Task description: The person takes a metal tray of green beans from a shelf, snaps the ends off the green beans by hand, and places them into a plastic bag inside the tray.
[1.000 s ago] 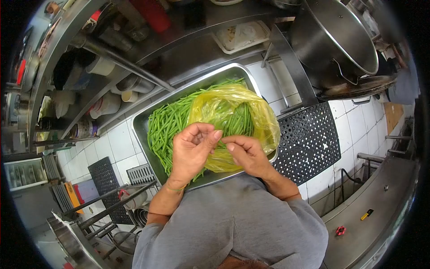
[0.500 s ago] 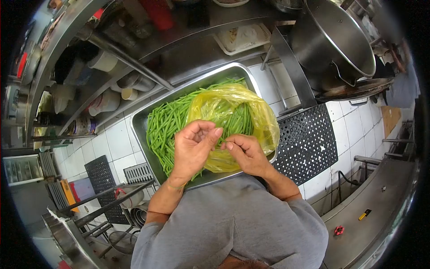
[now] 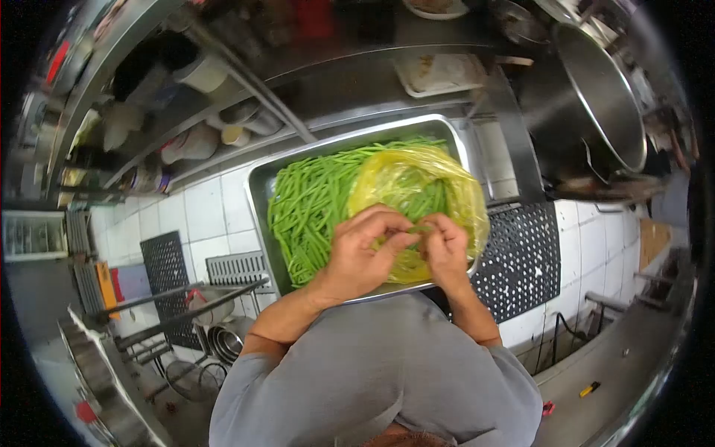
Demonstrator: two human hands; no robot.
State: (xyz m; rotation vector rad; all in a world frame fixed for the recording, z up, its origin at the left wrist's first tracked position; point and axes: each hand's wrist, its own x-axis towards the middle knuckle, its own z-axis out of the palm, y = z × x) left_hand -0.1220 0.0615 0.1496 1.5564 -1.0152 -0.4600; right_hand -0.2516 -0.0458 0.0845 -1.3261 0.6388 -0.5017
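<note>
Green beans [image 3: 305,205] lie in a thick heap across the left part of a metal tray [image 3: 261,253]. On the tray's right side rests an open yellow plastic bag [image 3: 473,197] with more green beans inside. Above the bag's near edge, my left hand [image 3: 363,252] is closed in a pinch, thumb against fingertips. My right hand [image 3: 447,252] pinches close beside it, fingertips almost meeting the left ones. Between the two sets of fingertips shows a small part of a green bean [image 3: 418,229], mostly covered by the fingers.
Metal shelving [image 3: 335,89] with containers runs beyond the tray. A large pot [image 3: 596,104] stands at upper right. Black perforated mats [image 3: 521,257] lie on the white tiled floor. At lower right, a metal counter holds a yellow cutter [image 3: 590,390].
My hands have come together, the left fingertips now beside the right ones at the bean. The camera view has turned, so the tray and bag appear further right and slightly lower.
</note>
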